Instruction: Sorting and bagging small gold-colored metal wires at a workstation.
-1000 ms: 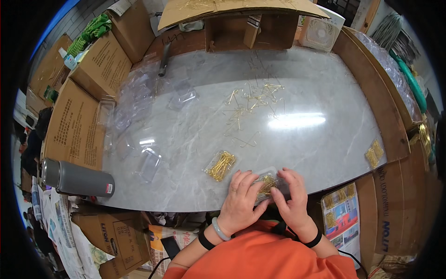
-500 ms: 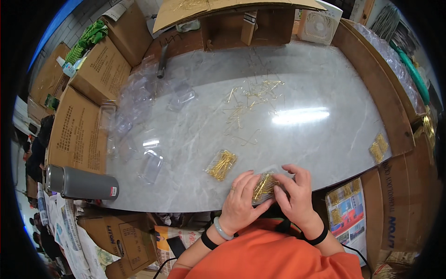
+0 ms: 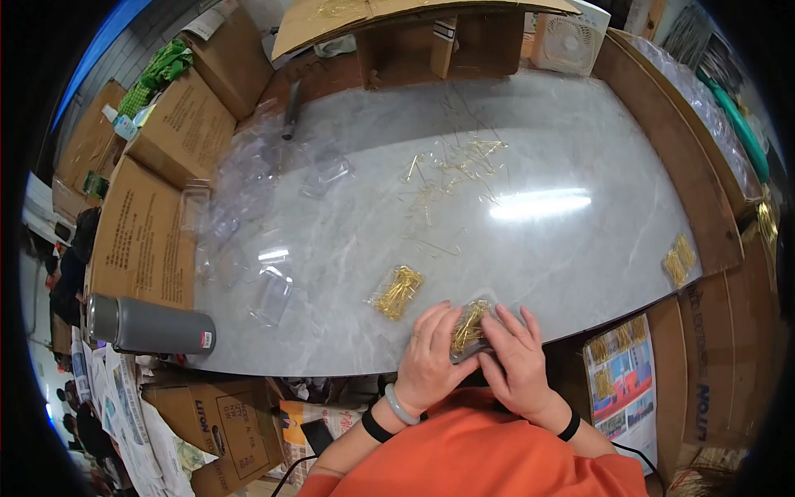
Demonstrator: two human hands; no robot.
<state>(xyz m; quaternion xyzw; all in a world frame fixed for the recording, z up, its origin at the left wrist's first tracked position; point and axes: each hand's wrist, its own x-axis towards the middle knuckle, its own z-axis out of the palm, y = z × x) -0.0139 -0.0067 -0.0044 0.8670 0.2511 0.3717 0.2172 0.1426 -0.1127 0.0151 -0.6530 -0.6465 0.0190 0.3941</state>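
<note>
At the near edge of the table, a clear plastic box (image 3: 473, 325) filled with gold wire hooks sits between my hands. My left hand (image 3: 431, 354) curls round its left side, thumb along the near edge. From the right, my right hand (image 3: 515, 356) holds the box, its fingers pressing at the rim and over the hooks. Just left of them lies a second clear box of gold hooks (image 3: 397, 292). Loose gold hooks (image 3: 464, 166) are scattered across the middle of the table, farther away.
Empty clear plastic boxes (image 3: 248, 178) are piled at the left, with one box (image 3: 272, 296) nearer. A grey bottle (image 3: 153, 325) lies at the left edge. More gold hooks (image 3: 679, 260) rest at the right edge. Cardboard walls (image 3: 679, 157) border the table; a white fan (image 3: 568, 41) stands behind.
My right hand has shifted slightly left and nearer, its raised fingers coming down along the box. The box has turned a little more upright in view between my hands.
</note>
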